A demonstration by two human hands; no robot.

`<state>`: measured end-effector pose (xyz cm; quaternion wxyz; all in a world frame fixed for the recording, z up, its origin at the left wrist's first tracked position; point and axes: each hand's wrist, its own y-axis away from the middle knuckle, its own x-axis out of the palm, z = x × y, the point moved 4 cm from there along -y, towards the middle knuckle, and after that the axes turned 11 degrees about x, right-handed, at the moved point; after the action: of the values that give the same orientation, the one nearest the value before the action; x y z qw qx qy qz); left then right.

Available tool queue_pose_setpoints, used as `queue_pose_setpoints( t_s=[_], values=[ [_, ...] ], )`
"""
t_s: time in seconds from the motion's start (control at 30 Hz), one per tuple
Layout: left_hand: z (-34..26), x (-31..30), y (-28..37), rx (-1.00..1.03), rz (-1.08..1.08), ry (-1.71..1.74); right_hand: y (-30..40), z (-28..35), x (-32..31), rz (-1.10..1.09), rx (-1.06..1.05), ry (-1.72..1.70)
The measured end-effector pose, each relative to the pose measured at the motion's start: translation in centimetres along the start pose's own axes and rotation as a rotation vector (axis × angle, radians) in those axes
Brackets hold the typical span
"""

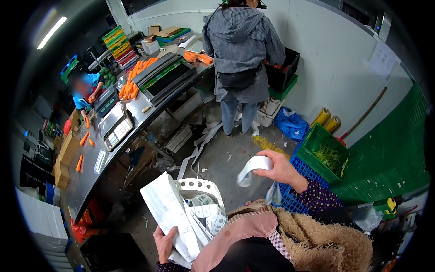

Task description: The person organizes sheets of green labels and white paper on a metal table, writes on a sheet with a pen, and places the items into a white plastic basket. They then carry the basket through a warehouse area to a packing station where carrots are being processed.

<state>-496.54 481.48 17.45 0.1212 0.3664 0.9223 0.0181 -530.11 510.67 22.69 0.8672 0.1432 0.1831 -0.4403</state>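
Observation:
My left hand [165,240] grips a bundle of long white paper sheets [166,207], some with handwriting and print. Close against the sheets is a white plastic basket [217,193] holding printed label strips [214,217]. In my right hand [280,168], raised over the floor to the right of the basket, a curled white strip [251,170] is pinched between thumb and fingers. Whether that strip bears print cannot be told.
A metal worktable [76,190] with scales [117,131], a wrapping machine [166,76] and carrots [131,81] curves along the left. One person [239,51] stands ahead, another [85,91] across the table. Green [311,146] and blue crates [285,195] stand right; paper strips [200,146] litter the floor.

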Motion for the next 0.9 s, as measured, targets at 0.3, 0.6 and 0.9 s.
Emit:
queue_pose_setpoints(
  t_s=[0.3, 0.6, 0.9],
  values=[
    [-1.1, 2.3, -2.5, -0.013, 0.002, -0.007, -2.2, 0.0, -2.8, -0.006, 0.007, 0.039],
    [-1.8, 2.9, -2.8, -0.012, 0.015, -0.019, -2.5, -0.6, -3.2, 0.025, 0.012, -0.012],
    [-1.8, 3.6, -2.7, 0.000, 0.021, -0.036, -3.3, -1.0, -3.7, 0.027, 0.016, 0.035]
  ],
)
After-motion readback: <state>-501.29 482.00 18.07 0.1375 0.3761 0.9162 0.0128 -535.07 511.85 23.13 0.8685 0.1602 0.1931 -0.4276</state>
